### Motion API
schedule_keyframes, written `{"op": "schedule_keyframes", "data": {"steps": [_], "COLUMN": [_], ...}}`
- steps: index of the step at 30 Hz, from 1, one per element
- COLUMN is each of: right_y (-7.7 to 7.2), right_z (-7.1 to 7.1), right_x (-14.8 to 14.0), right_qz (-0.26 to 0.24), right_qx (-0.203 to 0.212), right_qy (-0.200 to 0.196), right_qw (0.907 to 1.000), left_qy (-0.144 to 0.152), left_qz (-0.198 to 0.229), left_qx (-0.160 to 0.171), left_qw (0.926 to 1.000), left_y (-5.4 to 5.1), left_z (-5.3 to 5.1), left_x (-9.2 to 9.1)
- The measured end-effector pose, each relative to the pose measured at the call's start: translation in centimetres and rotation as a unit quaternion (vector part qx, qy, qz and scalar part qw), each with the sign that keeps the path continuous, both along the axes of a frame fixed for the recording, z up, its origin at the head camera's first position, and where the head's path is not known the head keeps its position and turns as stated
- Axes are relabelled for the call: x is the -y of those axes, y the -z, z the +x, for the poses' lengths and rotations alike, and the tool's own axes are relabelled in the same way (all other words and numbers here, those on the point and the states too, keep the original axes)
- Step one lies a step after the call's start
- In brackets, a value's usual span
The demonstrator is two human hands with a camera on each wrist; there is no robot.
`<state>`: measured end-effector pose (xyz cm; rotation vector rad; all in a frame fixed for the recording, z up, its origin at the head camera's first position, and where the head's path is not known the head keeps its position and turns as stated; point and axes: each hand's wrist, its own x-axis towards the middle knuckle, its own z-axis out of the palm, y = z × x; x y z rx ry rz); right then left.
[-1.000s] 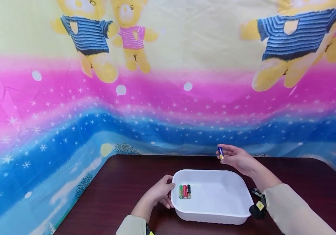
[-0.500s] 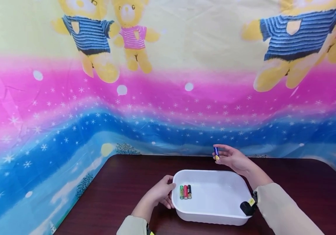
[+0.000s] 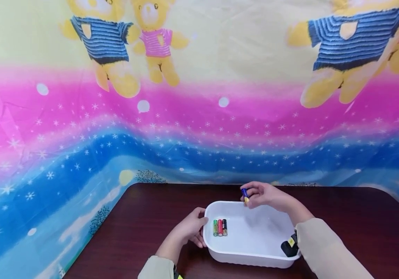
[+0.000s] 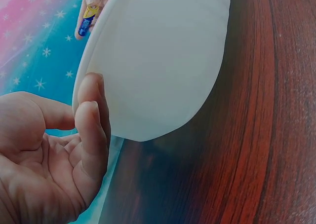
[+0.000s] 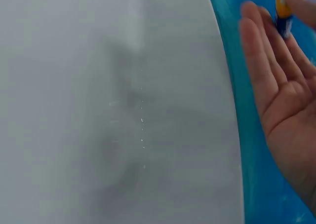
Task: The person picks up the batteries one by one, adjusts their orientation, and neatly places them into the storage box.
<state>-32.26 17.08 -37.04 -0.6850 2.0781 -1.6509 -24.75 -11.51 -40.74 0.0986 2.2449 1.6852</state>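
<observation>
- Aloft, a blue-and-yellow battery (image 3: 244, 193) is pinched between thumb and fingers of the right hand (image 3: 265, 195), near a white tub's (image 3: 251, 260) far rim.
- The left hand (image 3: 190, 226) grips the tub's left edge.
- Inside, a green battery (image 3: 215, 228), red battery (image 3: 220, 228) and black battery (image 3: 224, 227) lie side by side.

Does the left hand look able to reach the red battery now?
Probably yes: the tub is open above the red battery. The left hand grips the tub, though, so it would need to let go and pass the green battery.
</observation>
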Motion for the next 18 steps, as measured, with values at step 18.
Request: {"op": "schedule_keyframes", "data": {"steps": [18], "right_y": [1.9], "right_z": [1.5], "right_x": [5.2], "right_qz": [0.331], "right_qx": [-0.176], "right_qy": [-0.035], "right_qw": [0.9265], "left_qy": [0.002], "left_qz": [-0.004], "left_qx": [-0.006], "left_qw": [1.0], "left_y": [-0.1], "left_z": [0.1], "left_x": [-0.2]}}
